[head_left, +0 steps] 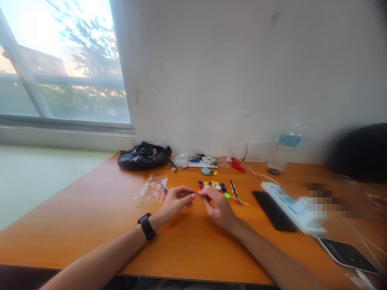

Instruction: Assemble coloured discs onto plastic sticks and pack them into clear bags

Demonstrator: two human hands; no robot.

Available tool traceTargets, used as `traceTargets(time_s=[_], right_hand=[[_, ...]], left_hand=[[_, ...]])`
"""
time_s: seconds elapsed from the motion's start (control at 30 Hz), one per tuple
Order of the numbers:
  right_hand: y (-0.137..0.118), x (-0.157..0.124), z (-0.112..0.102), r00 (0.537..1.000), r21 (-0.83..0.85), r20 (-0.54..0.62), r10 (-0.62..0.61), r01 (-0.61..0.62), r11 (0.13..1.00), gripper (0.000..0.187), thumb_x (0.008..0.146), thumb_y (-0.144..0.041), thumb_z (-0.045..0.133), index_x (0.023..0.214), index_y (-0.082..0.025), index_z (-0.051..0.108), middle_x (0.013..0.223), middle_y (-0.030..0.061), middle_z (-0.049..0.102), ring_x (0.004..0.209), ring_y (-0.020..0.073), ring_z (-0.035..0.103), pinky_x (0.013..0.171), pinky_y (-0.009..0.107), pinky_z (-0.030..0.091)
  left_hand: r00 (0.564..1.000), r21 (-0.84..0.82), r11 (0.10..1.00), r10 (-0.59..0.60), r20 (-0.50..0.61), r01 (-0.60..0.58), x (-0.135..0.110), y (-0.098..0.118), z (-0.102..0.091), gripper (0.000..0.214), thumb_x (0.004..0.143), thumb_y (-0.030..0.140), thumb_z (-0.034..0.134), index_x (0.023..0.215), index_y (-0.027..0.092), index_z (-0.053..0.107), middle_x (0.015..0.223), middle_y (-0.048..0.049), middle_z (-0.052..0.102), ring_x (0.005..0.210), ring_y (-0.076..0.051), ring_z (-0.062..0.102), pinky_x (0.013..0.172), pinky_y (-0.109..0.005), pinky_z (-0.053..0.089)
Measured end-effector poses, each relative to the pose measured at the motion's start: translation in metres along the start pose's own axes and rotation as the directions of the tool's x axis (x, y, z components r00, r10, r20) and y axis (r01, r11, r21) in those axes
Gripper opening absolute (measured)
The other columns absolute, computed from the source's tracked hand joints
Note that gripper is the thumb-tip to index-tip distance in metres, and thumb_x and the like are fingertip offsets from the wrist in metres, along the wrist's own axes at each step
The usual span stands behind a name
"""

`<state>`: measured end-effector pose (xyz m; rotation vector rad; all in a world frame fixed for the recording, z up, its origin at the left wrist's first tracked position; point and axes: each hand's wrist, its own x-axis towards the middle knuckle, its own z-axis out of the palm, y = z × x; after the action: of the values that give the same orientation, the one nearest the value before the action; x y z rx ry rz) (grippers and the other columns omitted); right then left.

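Above the front of the wooden table, my left hand and my right hand meet with pinched fingers. Between the fingertips runs a thin dark stick, mostly hidden, so its full shape cannot be made out. Just behind the hands lie small round coloured discs, among them a green disc and a blue disc. Beside my right hand are several thin coloured sticks, one of them yellow. A blue and yellow stick shows past my left hand, on which I wear a black wristwatch.
A clear plastic bag lies left of the hands, a black plastic bag behind it. To the right are a black phone, a white power strip, another phone and a bottle. The wall borders the back.
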<state>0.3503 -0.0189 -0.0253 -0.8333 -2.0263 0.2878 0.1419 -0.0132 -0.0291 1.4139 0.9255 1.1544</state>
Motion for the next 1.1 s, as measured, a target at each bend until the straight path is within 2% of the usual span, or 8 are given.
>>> traceTargets(time_s=[0.43, 0.63, 0.73, 0.8, 0.93, 1.1], right_hand=[[-0.002, 0.000, -0.001, 1.000, 0.020, 0.020, -0.011, 0.010, 1.000, 0.016, 0.105, -0.018, 0.050, 0.100, -0.024, 0.063, 0.091, 0.0041, 0.064, 0.085, 0.0205, 0.061, 0.076, 0.033, 0.048], [0.001, 0.000, -0.001, 0.998, 0.037, 0.039, -0.042, 0.040, 0.999, 0.017, 0.105, -0.015, 0.051, 0.100, -0.023, 0.065, 0.094, 0.0046, 0.065, 0.088, 0.0204, 0.062, 0.078, 0.032, 0.048], [0.003, 0.000, 0.000, 0.997, 0.040, 0.045, -0.059, 0.057, 0.998, 0.017, 0.105, -0.015, 0.052, 0.099, -0.023, 0.066, 0.093, 0.0043, 0.064, 0.088, 0.0205, 0.061, 0.079, 0.032, 0.047], [0.004, 0.000, 0.001, 0.997, 0.046, 0.044, -0.062, 0.060, 0.997, 0.017, 0.105, -0.015, 0.052, 0.100, -0.023, 0.066, 0.093, 0.0043, 0.064, 0.089, 0.0205, 0.061, 0.079, 0.032, 0.047], [0.004, 0.000, 0.002, 0.998, 0.064, 0.041, -0.040, 0.037, 0.997, 0.014, 0.104, -0.015, 0.054, 0.103, -0.023, 0.066, 0.095, 0.0046, 0.065, 0.089, 0.0204, 0.062, 0.079, 0.032, 0.048], [0.002, 0.001, 0.001, 0.999, 0.076, 0.041, -0.018, 0.015, 0.997, 0.013, 0.103, -0.015, 0.055, 0.103, -0.023, 0.065, 0.096, 0.0044, 0.066, 0.088, 0.0199, 0.062, 0.078, 0.031, 0.049]], left_hand=[[0.999, -0.039, 0.998, -0.041, -0.010, 0.041, -0.001, 0.003, 0.000, 0.042, 0.079, 0.046, 0.085, 0.103, 0.012, 0.079, 0.091, -0.0104, 0.078, 0.077, -0.018, 0.069, 0.073, -0.029, 0.056], [0.999, -0.043, 0.999, -0.029, -0.018, 0.028, -0.002, 0.004, 0.000, 0.040, 0.081, 0.048, 0.084, 0.097, 0.012, 0.078, 0.087, -0.0084, 0.076, 0.076, -0.018, 0.069, 0.072, -0.029, 0.057], [1.000, -0.032, 0.999, -0.009, -0.028, 0.008, -0.002, 0.003, -0.001, 0.037, 0.080, 0.043, 0.085, 0.101, 0.013, 0.078, 0.095, -0.0095, 0.077, 0.079, -0.018, 0.070, 0.075, -0.030, 0.058], [1.000, -0.015, 1.000, 0.020, -0.024, -0.020, 0.000, 0.001, -0.002, 0.037, 0.081, 0.042, 0.085, 0.103, 0.013, 0.077, 0.098, -0.0101, 0.078, 0.080, -0.019, 0.071, 0.076, -0.030, 0.059], [0.993, 0.052, 0.991, 0.121, 0.001, -0.121, 0.003, -0.007, -0.004, 0.037, 0.084, 0.044, 0.082, 0.102, 0.012, 0.075, 0.091, -0.0100, 0.078, 0.077, -0.020, 0.071, 0.072, -0.032, 0.059], [0.957, 0.189, 0.938, 0.288, 0.045, -0.291, 0.004, -0.013, -0.004, 0.026, 0.091, 0.037, 0.075, 0.104, 0.015, 0.074, 0.103, -0.0107, 0.078, 0.093, -0.022, 0.073, 0.084, -0.032, 0.059]])
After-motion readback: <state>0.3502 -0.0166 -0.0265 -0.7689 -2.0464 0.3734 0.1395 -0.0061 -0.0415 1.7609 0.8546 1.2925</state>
